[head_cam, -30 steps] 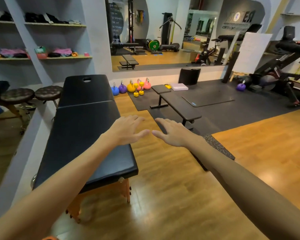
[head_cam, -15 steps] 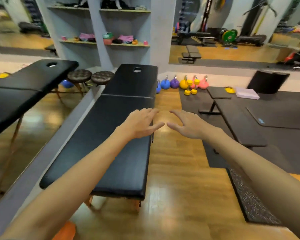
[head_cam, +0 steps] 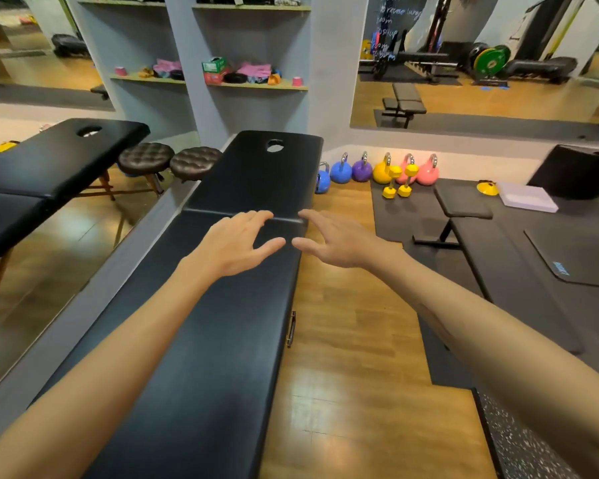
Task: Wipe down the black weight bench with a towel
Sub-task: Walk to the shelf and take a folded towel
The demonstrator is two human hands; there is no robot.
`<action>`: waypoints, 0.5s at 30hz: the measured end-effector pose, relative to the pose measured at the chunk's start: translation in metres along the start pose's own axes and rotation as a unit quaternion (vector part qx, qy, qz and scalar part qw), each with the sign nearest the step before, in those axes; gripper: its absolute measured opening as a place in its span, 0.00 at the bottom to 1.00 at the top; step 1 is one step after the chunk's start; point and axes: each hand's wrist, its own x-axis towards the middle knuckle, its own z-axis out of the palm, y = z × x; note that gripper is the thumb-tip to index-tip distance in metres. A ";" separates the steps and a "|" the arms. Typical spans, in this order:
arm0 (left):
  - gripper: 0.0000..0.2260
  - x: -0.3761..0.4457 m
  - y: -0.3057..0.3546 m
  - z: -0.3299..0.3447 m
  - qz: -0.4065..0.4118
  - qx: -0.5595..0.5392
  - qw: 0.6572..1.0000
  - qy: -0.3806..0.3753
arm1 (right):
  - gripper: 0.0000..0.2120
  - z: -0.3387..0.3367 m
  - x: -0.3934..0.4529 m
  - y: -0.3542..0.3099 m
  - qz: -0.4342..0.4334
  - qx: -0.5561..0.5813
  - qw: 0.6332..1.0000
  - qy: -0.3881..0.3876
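Plainly the wiping has not begun: no towel shows anywhere in view, so the step in hand is finding one. Largest in the scene is the long black padded table point(head_cam: 222, 340), running from the bottom edge toward 12 o'clock, with a face hole near its far end; it could pass for the bench named in the task, though the flat black weight bench point(head_cam: 491, 257) at 3 o'clock fits the name better, and I cannot say for sure which is meant. Beyond, at 12 o'clock, a shelf point(head_cam: 256, 85) carries pink folded things that may be cloths. Both arms reach out over the table, the left hand point(head_cam: 237, 245) and right hand point(head_cam: 336, 240) side by side, thumbs nearly meeting, each grip wide and holding nothing. Next comes fetching a towel.
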 end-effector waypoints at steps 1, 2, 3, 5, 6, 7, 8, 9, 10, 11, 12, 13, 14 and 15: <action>0.30 0.017 -0.003 0.002 -0.001 0.000 1.000 -0.002 | 0.37 -0.002 0.016 0.011 -0.002 0.005 1.000 -0.002; 0.30 0.033 -0.007 0.005 -0.003 0.003 1.000 -0.004 | 0.37 -0.005 0.031 0.021 -0.006 0.008 1.000 -0.003; 0.30 0.049 -0.010 0.008 -0.005 0.007 1.000 -0.006 | 0.37 -0.007 0.046 0.032 -0.011 0.009 1.000 -0.005; 0.30 0.081 -0.016 0.015 -0.012 0.009 1.000 -0.011 | 0.37 -0.010 0.075 0.056 -0.022 0.011 1.000 -0.010; 0.30 0.099 -0.018 0.019 -0.016 0.011 1.000 -0.010 | 0.37 -0.012 0.089 0.069 -0.026 0.012 1.000 -0.009; 0.30 0.118 -0.019 0.024 -0.019 0.012 1.000 -0.007 | 0.37 -0.015 0.104 0.083 -0.029 0.013 0.999 -0.008; 0.30 0.137 -0.020 0.030 -0.022 0.014 1.000 -0.008 | 0.36 -0.018 0.119 0.097 -0.032 0.013 0.999 -0.007; 0.31 0.156 -0.019 0.035 -0.024 0.015 1.000 -0.011 | 0.36 -0.021 0.134 0.111 -0.036 0.012 0.999 -0.006; 0.31 0.176 -0.018 0.041 -0.025 0.017 0.999 -0.013 | 0.36 -0.024 0.149 0.127 -0.040 0.012 0.999 -0.003; 0.30 0.197 -0.016 0.046 -0.026 0.019 0.999 -0.012 | 0.36 -0.028 0.164 0.143 -0.046 0.010 0.999 0.003; 0.30 0.219 -0.014 0.051 -0.029 0.021 0.999 -0.009 | 0.36 -0.034 0.180 0.159 -0.051 0.008 0.999 0.009; 0.30 0.242 -0.012 0.054 -0.033 0.022 0.999 -0.008 | 0.36 -0.040 0.196 0.175 -0.054 0.008 0.998 0.010; 0.30 0.264 -0.011 0.056 -0.038 0.024 0.999 -0.009 | 0.36 -0.046 0.211 0.190 -0.056 0.010 0.998 0.007; 0.30 0.286 -0.010 0.057 -0.040 0.027 0.999 -0.005 | 0.36 -0.053 0.226 0.205 -0.059 0.011 0.998 0.003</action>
